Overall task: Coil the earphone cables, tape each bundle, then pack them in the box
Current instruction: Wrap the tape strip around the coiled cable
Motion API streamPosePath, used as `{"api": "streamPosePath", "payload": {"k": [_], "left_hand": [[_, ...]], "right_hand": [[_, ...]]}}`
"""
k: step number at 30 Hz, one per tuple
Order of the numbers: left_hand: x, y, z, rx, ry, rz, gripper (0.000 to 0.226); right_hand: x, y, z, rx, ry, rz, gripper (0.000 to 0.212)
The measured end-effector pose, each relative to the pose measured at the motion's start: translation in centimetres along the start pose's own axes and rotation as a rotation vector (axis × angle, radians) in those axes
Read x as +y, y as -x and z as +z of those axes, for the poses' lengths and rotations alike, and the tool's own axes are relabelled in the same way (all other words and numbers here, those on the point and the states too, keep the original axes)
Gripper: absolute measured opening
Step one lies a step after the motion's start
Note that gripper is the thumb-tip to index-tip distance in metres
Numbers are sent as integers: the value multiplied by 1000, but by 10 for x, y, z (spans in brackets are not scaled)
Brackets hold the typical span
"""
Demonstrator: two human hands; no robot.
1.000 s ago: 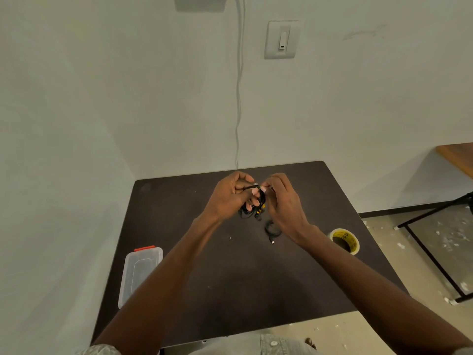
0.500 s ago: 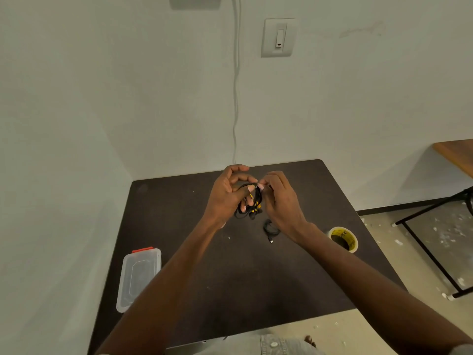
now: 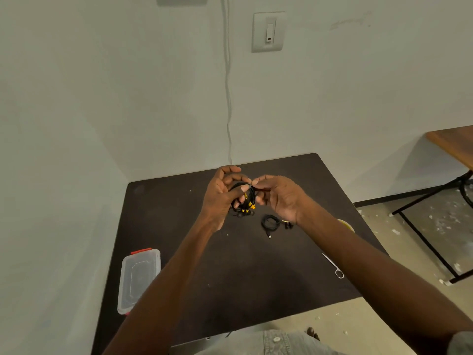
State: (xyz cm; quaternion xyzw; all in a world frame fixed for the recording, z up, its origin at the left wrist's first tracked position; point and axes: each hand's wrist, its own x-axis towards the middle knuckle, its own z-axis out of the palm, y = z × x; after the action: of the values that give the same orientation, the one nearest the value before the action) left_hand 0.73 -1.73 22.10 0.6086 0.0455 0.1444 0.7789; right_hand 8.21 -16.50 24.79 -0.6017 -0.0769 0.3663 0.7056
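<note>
Black cable: the black earphone cable with yellow fittings (image 3: 245, 201) is held up above the dark square table (image 3: 256, 278), looped into a small coil between the two hands.
Left hand: the left hand (image 3: 222, 194) has its fingers curled round the coil, thumb over the front of the loops, so the bundle stays together.
Right hand: the right hand (image 3: 277, 196) pinches what looks like the cable's free end at the top of the coil with thumb and forefinger; the other fingers are loosely bent and hold nothing that I can make out.
Change: over the last second both hands have risen slightly and spread a little, and the right hand's pinch has moved from the side of the bundle to its top. The head has tipped too, so the metal scissors (image 3: 334, 267) now show at the right edge of the table.
Meaning: I judge the winding of this cable to be near its last turn; taping would come next.
Second coil: a small black coiled cable (image 3: 269, 222) lies on the table just below the right wrist; whether it is taped I cannot tell.
Tape: the yellow roll of tape (image 3: 348, 224) peeks out behind the right forearm.
Box: the clear plastic lidded box with a red clasp (image 3: 138, 278) sits shut at the table's left edge, well apart from the hands.
</note>
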Motion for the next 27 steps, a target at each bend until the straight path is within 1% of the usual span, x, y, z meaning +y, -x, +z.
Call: {"api": "streamPosePath", "payload": {"k": [2,4,7,8,11,14,17,19,21,23,25,27], "left_hand": [[0,1,0,-35,3,23,38],[2,1,0,-72,7,41,41],[4,1,-3,-137,12,41,44],[5,1,-4,-152,-6,31,42],[6,2,-6,-194,-108,30,25],[6,1,-7,-178,-141,100,23],[3,0,-9,-130,-179,167,24],[1,0,-14,-97,-184,185,23],[-1,-1,-18,-58,-195,194,19],[-2,-1,-21,-18,-211,185,16],[-4,0,-22,33,-180,158,14],[-5,1,-22,83,-124,123,12]], "right_hand": [[-2,-1,-4,-22,-122,144,9],[-3,-2,-5,-48,-161,207,11],[-4,-2,-7,-75,-193,253,25],[-5,-2,-6,-82,-195,267,25],[-8,-2,-3,-78,-218,297,8],[-13,0,2,-62,-236,300,9],[-14,1,5,-53,-224,307,23],[-12,0,6,-75,-162,287,23],[-6,-1,8,-67,-75,247,17],[-2,-2,13,-31,-19,151,9],[1,-2,18,17,1,20,16],[4,-1,20,45,39,-59,18]]}}
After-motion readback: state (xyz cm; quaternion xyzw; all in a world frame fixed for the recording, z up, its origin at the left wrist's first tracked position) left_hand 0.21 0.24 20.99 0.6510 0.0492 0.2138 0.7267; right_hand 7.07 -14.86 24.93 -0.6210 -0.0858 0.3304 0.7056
